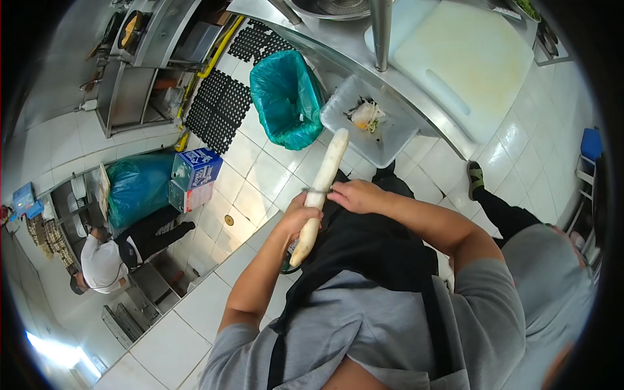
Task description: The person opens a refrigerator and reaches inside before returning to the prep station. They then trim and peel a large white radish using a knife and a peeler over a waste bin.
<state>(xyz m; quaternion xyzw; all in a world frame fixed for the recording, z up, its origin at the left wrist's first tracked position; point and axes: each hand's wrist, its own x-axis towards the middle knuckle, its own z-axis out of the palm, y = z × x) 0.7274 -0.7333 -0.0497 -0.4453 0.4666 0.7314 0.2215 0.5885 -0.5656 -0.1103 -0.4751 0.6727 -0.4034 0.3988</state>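
My left hand is wrapped around the lower part of a long white daikon radish, held tilted in front of my black apron. The radish's far end points toward a translucent plastic bin on the floor, which has pale scraps in it. My right hand is closed beside the radish's middle, on a small grey peeler whose head lies across the radish. Fingers hide most of the peeler's handle.
A bin with a green liner stands left of the scrap bin. Above is a steel counter with a white cutting board. One person stands close at right, another works far left. Black mats lie on the tiles.
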